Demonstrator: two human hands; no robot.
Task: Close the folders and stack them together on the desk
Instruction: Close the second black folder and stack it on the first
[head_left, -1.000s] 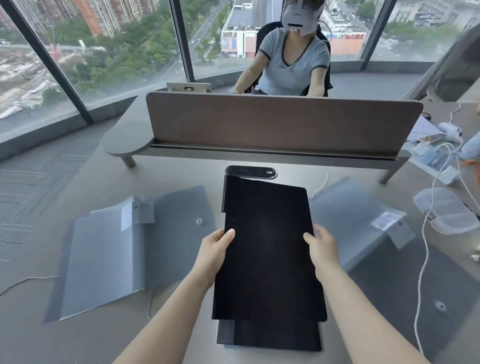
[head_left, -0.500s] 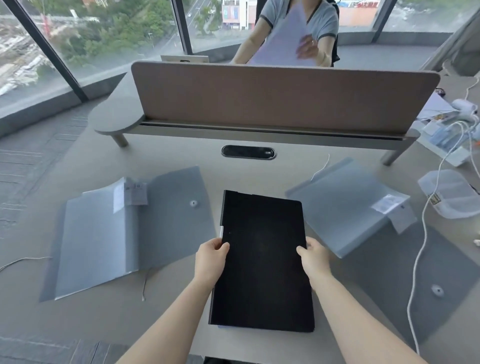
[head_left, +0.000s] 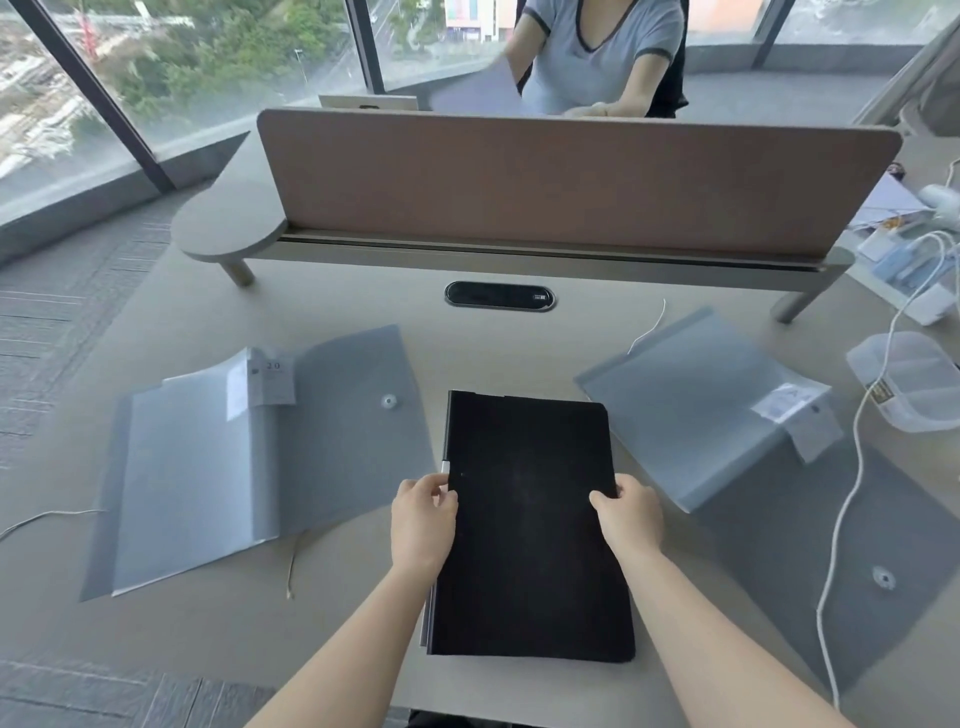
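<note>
Both your left hand and right hand pinch the closed black folder's side edges, probably squaring it on the desk between two open grey folders awaiting stacking.

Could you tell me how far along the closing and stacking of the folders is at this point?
Done: the black folder is closed and lies flat on the desk. In hand: the left hand and right hand grip its side edges. Left: the left grey folder and the right grey folder lie open and unstacked.
</note>
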